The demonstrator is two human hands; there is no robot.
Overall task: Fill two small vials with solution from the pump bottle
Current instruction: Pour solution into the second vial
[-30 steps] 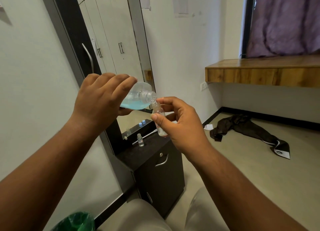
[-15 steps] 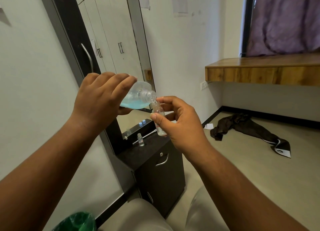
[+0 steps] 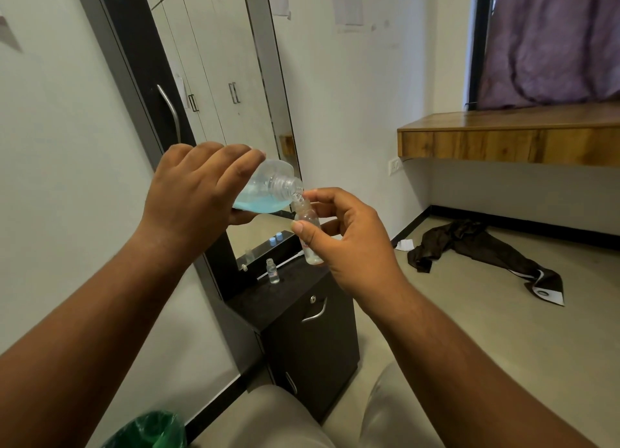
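Two vials are in sight: one (image 3: 309,233) pinched upright between the thumb and fingers (image 3: 299,228) of my right hand (image 3: 349,243), the other (image 3: 272,272) standing alone on the black bench (image 3: 285,296) below. My left hand (image 3: 194,192) is wrapped over the bottle (image 3: 268,189), fingers curled round its body, tipping it so the bare threaded neck touches the mouth of the vial I hold. Blue solution pools along the bottle's low side; a clear trickle shows at the lip.

Both vials carry a small label with red marks (too small to read). Papers (image 3: 347,1) stuck on the white wall have print I cannot make out either.

Behind the bench stands a tall mirror (image 3: 214,78) in a dark frame, showing white cupboard doors. Two blue caps (image 3: 275,239) sit on the little ledge at the mirror's foot. The bench has a drawer with a curved metal handle (image 3: 315,311). To the right runs a wooden shelf (image 3: 510,139) under a purple curtain (image 3: 550,41), and a dark cloth (image 3: 486,249) lies crumpled on the beige floor beside a scrap of white paper (image 3: 404,244). A green bin (image 3: 151,431) is cut off at the bottom edge, near my knees.

My left palm hides most of the bottle, and my right fingers cover the vial's far side.
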